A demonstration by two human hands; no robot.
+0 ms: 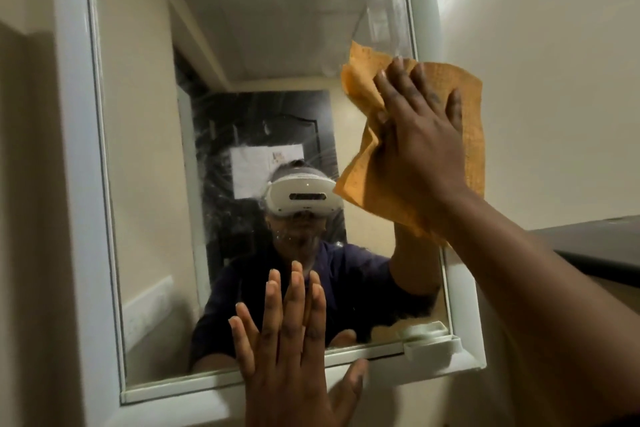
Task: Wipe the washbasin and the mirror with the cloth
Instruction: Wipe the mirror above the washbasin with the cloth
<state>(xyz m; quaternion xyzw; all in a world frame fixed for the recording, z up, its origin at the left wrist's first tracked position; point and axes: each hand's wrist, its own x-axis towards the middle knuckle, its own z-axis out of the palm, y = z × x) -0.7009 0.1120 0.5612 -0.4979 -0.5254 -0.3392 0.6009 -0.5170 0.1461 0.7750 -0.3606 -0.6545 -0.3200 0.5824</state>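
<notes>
Right hand [420, 135], fingers flat, pressing crumpled orange cloth [367, 156] on white-framed wall mirror [221, 87]'s right edge. Left hand [294, 350] flat on mirror's bottom, fingers straight. Could smear fingerprints there.

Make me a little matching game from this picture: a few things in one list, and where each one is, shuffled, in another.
Things:
1. cloth
2. left hand
3. right hand
4. small white clip

Places:
A. flat against the bottom of the mirror
B. at the mirror's lower right corner
C. spread on the cloth, pressing it
D. over the mirror's right edge, partly on the frame

Pairs: 1-D, 2-A, 3-C, 4-B
</notes>
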